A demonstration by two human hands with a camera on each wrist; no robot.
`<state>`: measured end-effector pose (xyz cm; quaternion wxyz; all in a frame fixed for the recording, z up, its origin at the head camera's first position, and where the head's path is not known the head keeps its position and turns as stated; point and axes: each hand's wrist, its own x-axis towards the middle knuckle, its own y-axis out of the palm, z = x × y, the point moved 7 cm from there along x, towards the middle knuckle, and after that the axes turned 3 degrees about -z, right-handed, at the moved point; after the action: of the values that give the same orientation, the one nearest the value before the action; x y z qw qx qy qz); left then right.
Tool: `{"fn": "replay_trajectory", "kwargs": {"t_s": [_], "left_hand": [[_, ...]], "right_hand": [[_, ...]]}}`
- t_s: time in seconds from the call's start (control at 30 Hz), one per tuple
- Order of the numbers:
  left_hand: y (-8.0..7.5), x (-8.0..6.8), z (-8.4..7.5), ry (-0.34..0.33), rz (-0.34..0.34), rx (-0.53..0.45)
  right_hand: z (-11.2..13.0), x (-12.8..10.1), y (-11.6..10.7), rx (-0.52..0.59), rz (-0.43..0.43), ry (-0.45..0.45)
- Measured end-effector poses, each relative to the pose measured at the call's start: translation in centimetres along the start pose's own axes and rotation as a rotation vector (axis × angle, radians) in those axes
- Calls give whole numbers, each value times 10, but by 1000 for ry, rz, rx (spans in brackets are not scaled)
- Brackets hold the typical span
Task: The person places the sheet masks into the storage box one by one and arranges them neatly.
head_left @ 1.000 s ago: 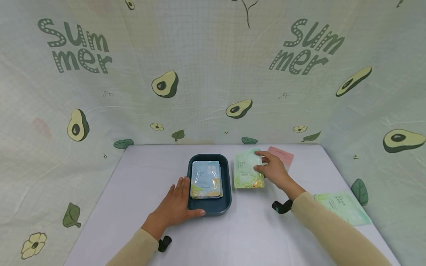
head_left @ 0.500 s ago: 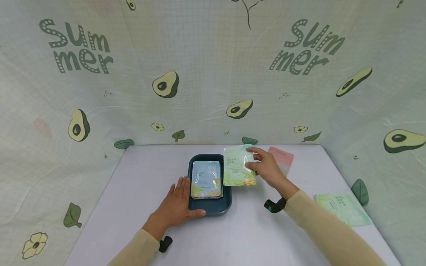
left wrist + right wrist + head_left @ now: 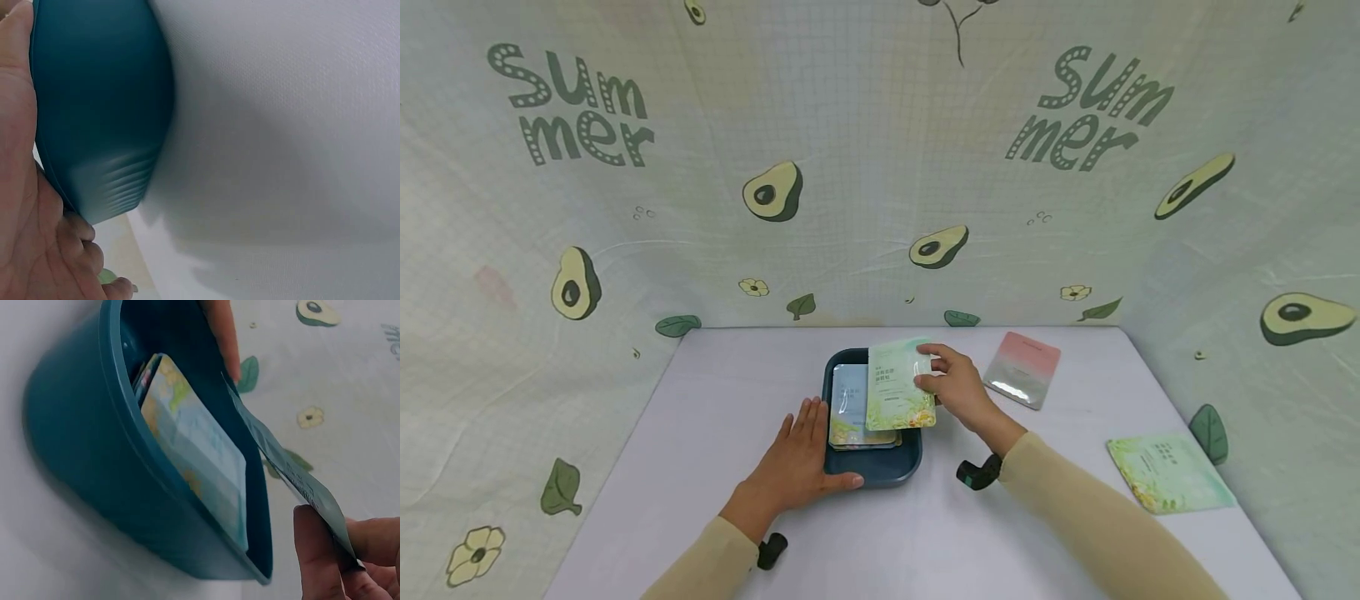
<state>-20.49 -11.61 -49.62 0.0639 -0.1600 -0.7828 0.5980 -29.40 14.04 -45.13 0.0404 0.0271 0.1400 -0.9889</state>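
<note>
From the head view, the right hand [image 3: 958, 390] pinches a green sachet [image 3: 898, 386] by its right edge and holds it over the dark teal tray [image 3: 872, 471], partly covering the stack of blue sachets [image 3: 850, 408] lying inside. The left hand [image 3: 801, 467] lies flat on the counter [image 3: 700, 433] with fingers straight, pressed against the tray's left wall, thumb along its front rim. A pink sachet [image 3: 1022, 369] and another green sachet [image 3: 1168, 472] lie apart on the right. The left wrist view shows only the tray's outer wall [image 3: 100, 112] against the palm [image 3: 25, 206]. In the right wrist view, the green sachet [image 3: 294, 475] hangs above the tray's rim [image 3: 187, 506], fingertips [image 3: 319, 556] clamping its edge. The step looks like loading; next, the sachet likely needs squaring over the stack and lowering flat.
</note>
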Motion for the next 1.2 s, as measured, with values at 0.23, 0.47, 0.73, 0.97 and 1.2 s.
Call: {"fn": "replay_trajectory", "kwargs": {"t_s": [0.23, 0.47, 0.73, 0.97, 1.2], "left_hand": [[0, 0, 1, 2, 0, 10], [2, 0, 2, 6, 17, 15], [5, 1, 3, 16, 2, 25], [3, -1, 2, 12, 4, 7], [3, -1, 2, 6, 4, -6]], "right_hand": [[-1, 4, 31, -22, -14, 9], [-1, 8, 56, -83, 7, -3], [0, 11, 70, -305, 75, -46], [8, 9, 78, -545, 158, -85], [10, 9, 75, -648, 122, -108]]}}
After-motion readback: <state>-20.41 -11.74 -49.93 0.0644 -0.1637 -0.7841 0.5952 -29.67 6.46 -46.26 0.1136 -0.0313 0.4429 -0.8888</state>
